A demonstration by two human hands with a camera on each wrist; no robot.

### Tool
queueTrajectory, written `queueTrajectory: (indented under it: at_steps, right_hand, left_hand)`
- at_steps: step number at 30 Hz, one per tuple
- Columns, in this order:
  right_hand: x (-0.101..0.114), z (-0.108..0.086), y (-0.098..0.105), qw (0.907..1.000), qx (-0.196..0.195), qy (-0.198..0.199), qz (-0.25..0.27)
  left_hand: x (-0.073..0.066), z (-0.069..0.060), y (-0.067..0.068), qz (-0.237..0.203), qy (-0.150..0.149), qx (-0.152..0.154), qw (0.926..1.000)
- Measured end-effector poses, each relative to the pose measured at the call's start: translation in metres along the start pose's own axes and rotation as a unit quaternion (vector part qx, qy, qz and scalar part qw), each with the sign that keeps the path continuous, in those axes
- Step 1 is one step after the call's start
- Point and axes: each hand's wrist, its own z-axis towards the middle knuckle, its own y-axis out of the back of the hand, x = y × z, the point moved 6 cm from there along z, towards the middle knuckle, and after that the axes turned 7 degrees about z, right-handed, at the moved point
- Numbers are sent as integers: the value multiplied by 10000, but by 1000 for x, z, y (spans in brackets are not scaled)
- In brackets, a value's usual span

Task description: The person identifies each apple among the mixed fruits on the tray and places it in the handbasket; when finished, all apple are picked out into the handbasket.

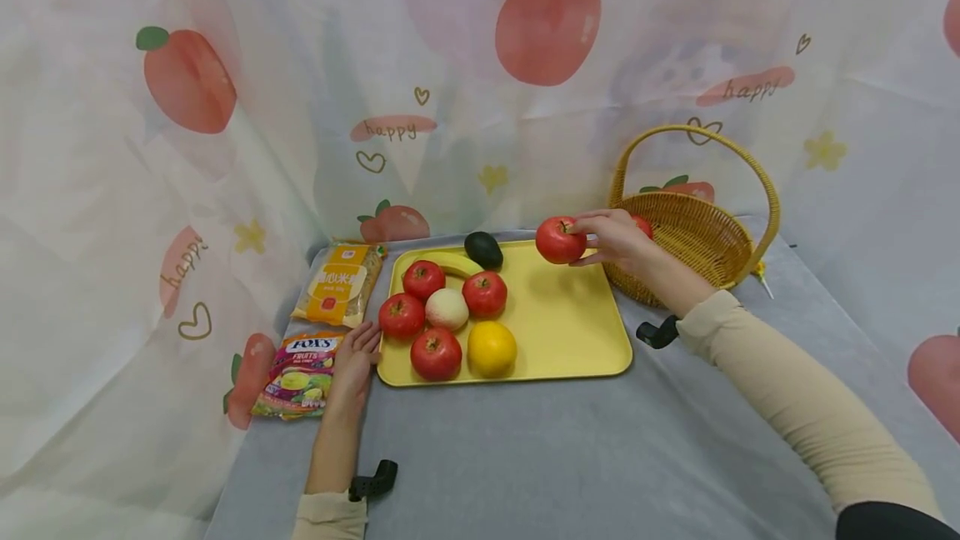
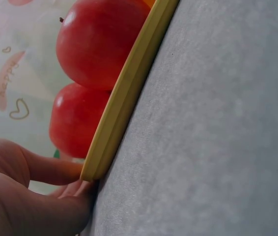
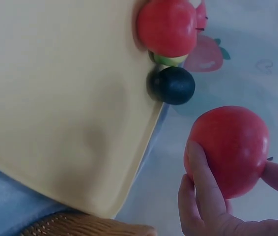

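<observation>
My right hand point(image 1: 618, 238) holds a red apple point(image 1: 561, 240) between thumb and fingers, raised over the back right of the yellow tray point(image 1: 566, 332). In the right wrist view, that apple point(image 3: 230, 150) is gripped from the side, clear of the tray. On the tray's left half lie several red apples point(image 1: 436, 354), a banana point(image 1: 452, 263), a dark avocado point(image 1: 483, 250), a pale round fruit point(image 1: 447, 309) and a yellow round fruit point(image 1: 492, 349). At the tray's left edge, my left hand point(image 1: 355, 359) pinches the rim point(image 2: 114, 123) near its front corner.
A wicker basket point(image 1: 693, 227) with a tall handle stands right of the tray, a red fruit point(image 1: 642, 226) partly visible in it behind my hand. Left of the tray lie a yellow food packet point(image 1: 341, 283) and a purple candy bag point(image 1: 300, 376). A printed curtain point(image 1: 465, 48) hangs behind.
</observation>
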Motion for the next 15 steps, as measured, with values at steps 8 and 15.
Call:
queueTrajectory:
  at_steps: [8,15]
  right_hand:
    - [3,-8,12,9998,-91,-10,-162]
    - [7,-14,28,9998,-124,-4,-121]
  left_hand:
    - [2,-2,1,-15,-43,27,10000]
    - [0,1,0,16,-15,59,10000]
